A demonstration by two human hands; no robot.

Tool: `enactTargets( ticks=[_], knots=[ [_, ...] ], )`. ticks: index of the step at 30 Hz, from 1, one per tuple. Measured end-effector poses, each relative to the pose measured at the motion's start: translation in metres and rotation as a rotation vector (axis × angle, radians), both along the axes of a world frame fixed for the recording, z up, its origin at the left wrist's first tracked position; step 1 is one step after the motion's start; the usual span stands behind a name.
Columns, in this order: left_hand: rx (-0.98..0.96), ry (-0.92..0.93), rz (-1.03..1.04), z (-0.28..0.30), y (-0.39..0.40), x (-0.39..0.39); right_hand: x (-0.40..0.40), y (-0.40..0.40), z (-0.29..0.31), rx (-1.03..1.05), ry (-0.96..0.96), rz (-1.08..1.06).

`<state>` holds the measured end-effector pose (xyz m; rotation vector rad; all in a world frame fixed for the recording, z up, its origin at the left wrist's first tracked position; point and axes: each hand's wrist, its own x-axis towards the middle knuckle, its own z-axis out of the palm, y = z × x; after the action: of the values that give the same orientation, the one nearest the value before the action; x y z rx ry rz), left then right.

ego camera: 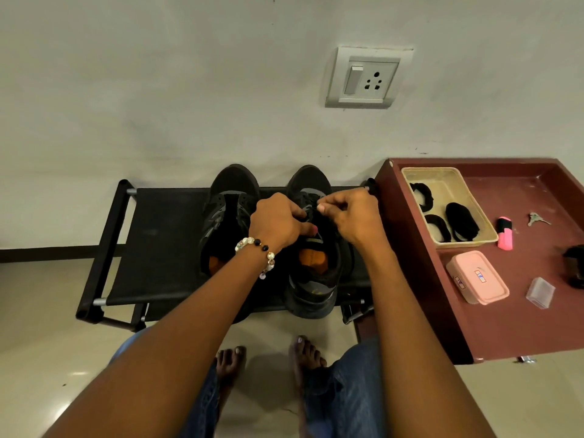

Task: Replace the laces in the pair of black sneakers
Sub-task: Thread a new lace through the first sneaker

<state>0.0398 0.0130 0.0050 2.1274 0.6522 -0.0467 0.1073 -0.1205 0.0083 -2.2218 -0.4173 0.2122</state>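
Two black sneakers with orange insoles stand side by side on a low black rack (158,248), toes toward the wall. The left sneaker (226,216) has its tongue area open with no lace that I can make out. Both my hands are over the lacing of the right sneaker (313,279). My left hand (278,224), with a bead bracelet on its wrist, pinches the black lace (311,206) at the eyelets. My right hand (350,216) pinches the lace between thumb and fingertips just to the right. Much of the lace is hidden under my fingers.
A dark red table (521,327) stands close on the right. It holds a beige tray (467,184) with black bundles in it, a pink box (477,281), a pink highlighter (504,233), keys (537,219) and a small clear case (540,293). My bare feet (271,365) rest on the floor.
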Motion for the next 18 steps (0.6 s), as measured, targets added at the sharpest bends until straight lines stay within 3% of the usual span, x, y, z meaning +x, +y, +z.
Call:
enactTargets(
  ticks=[8,15,18],
  knots=[
    [-0.028,-0.028,-0.002,-0.005,0.006,0.001,-0.003,0.003,-0.001,-0.228,-0.162,0.114],
    [-0.153,-0.024,0.037,-0.008,0.011,0.001,-0.009,0.016,-0.021,-0.218,-0.053,-0.014],
    [-0.198,-0.014,0.040,-0.006,0.012,0.000,-0.014,0.020,-0.020,-0.114,0.079,-0.118]
  ],
)
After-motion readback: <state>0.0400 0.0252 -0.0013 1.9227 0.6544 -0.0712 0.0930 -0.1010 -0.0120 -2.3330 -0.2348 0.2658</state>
